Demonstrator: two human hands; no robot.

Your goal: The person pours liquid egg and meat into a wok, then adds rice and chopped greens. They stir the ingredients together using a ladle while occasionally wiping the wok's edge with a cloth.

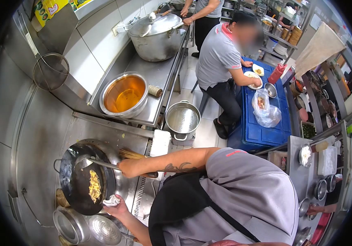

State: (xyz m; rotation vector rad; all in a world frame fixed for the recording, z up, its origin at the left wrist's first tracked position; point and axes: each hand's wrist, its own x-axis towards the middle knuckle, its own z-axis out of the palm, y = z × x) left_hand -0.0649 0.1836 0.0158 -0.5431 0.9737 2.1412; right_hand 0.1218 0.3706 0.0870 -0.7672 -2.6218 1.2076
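Observation:
Near the left of the view, a dark wok holds yellow cooked food that looks like egg. The tattooed arm ends in my right hand, closed round the handle of a metal ladle. The ladle's bowl is inside the wok, above the food. My left hand is lower down, closed on a folded white cloth against the wok's near rim.
A strainer and a perforated ladle lie below the wok. Beyond it stand a bowl of orange liquid, a lidded pot and a floor pot. A co-worker sits at a blue container.

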